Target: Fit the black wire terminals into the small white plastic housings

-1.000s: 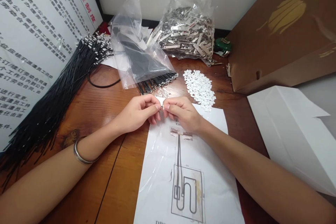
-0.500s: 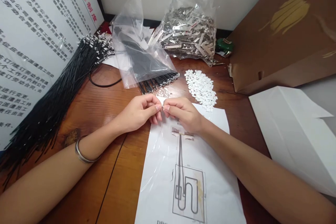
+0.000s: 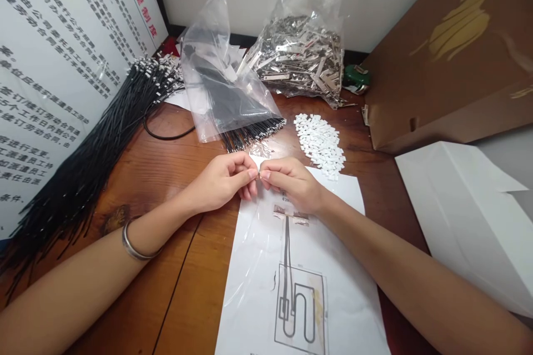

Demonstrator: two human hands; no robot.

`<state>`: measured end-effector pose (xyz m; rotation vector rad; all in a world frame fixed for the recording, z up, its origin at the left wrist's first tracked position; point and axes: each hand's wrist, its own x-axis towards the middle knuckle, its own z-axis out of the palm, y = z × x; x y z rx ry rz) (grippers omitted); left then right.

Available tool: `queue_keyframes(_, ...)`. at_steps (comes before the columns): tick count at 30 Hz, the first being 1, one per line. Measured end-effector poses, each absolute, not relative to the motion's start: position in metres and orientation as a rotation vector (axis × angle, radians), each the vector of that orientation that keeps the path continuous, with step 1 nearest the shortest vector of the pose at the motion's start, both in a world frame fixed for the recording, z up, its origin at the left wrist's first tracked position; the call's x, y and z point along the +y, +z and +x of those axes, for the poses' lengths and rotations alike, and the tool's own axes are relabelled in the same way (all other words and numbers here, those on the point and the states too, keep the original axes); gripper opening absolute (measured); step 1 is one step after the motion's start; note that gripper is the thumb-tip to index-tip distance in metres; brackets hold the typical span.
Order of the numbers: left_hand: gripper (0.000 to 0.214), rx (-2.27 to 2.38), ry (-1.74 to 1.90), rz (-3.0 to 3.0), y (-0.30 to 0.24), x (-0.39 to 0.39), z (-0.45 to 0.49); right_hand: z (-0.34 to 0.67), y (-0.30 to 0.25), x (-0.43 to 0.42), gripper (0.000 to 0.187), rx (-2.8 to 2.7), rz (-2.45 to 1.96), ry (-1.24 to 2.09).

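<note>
My left hand and my right hand meet at the fingertips above the top of a printed sheet. Both are closed in a pinch, thumbs pressed against the index fingers. A tiny dark bit shows between the two thumbs, too small to name; the rest of it is hidden by the fingers. Just beyond my hands, black cords with metal-tipped ends stick out of a clear plastic bag. A pile of small white plastic connectors lies beyond my right hand.
At the left, a large bundle of black cords with white ends leans by a printed board. A clear bag of metal strips stands at the back, beside a green roll. A brown box and white carton are on the right.
The view has shifted slightly, so everything appears a little lower. My two hands keep the same pinch at the same place over the sheet.
</note>
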<state>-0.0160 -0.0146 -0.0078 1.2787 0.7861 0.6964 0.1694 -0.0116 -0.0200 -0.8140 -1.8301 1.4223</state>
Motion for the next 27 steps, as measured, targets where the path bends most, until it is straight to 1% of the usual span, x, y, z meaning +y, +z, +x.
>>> queue_keyframes(9, 0.034, 0.78, 0.679, 1.292, -0.0086, -0.0141, -0.0167, 0.1698, -0.0188, -0.0117, 0.03, -1.839, -0.79, 1.465)
queue_keyframes(17, 0.033, 0.776, 0.756, 1.26, -0.006, -0.0157, -0.0148, 0.172, -0.0182, -0.0117, 0.03, -1.624, -0.805, 1.595)
queue_keyframes(24, 0.029, 0.752, 0.757, 1.265, -0.0064, -0.0155, -0.0155, 0.173, -0.0195, -0.0124, 0.029, -1.69, -0.785, 1.537)
queue_keyframes(27, 0.031, 0.765, 0.76, 1.26, -0.0064, -0.0156, -0.015, 0.1729, -0.0198, -0.0123, 0.026, -1.714, -0.767, 1.516)
